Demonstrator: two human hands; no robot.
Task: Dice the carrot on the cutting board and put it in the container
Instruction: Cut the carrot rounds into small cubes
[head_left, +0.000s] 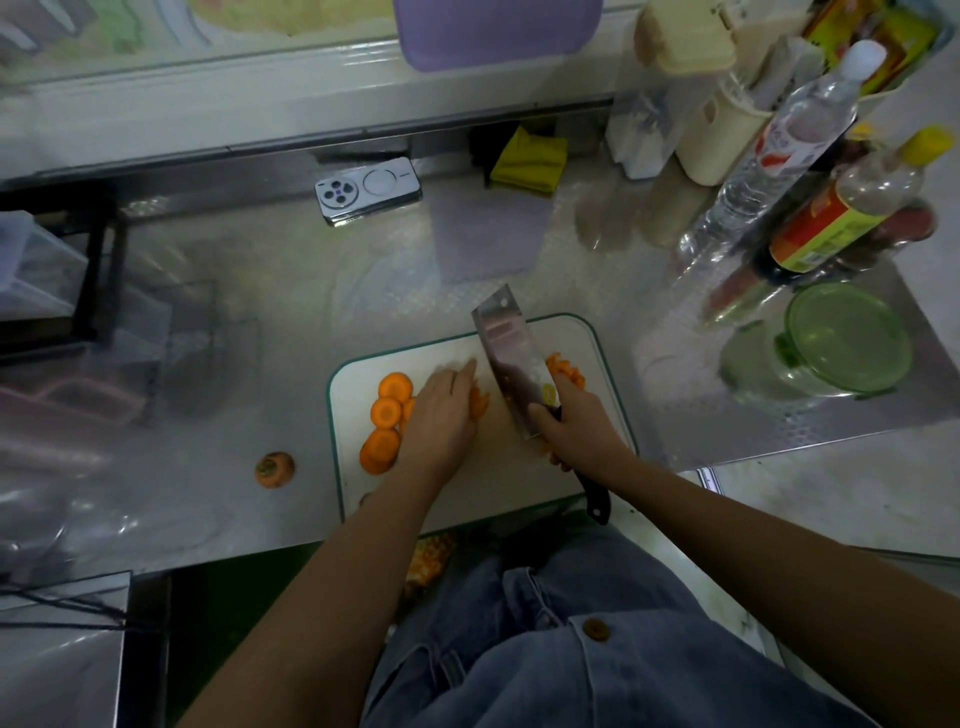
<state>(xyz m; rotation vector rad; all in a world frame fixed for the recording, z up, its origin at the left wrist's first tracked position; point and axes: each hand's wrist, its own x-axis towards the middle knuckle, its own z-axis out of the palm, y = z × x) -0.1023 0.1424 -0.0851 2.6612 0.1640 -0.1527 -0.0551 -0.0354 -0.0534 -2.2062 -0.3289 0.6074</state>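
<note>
On the cutting board (519, 467), thick orange carrot rounds (387, 415) are pinned at nine o'clock under the left hand (441, 410), fingers pressed together, while the cleaver (514, 364) is gripped by the right hand (571, 421), fingers wrapped tight.

A phone (368, 190) is lying face down on the far side of the metal counter (291, 291), and a yellow cloth (527, 159) is sitting folded to its right, against the back edge. At the far right, a clear water bottle (769, 156) and a dark sauce bottle (836, 218) with a yellow cap are standing close together, with cream canisters (711, 98) behind them. A purple board (496, 28) is leaning at the far wall.
</note>
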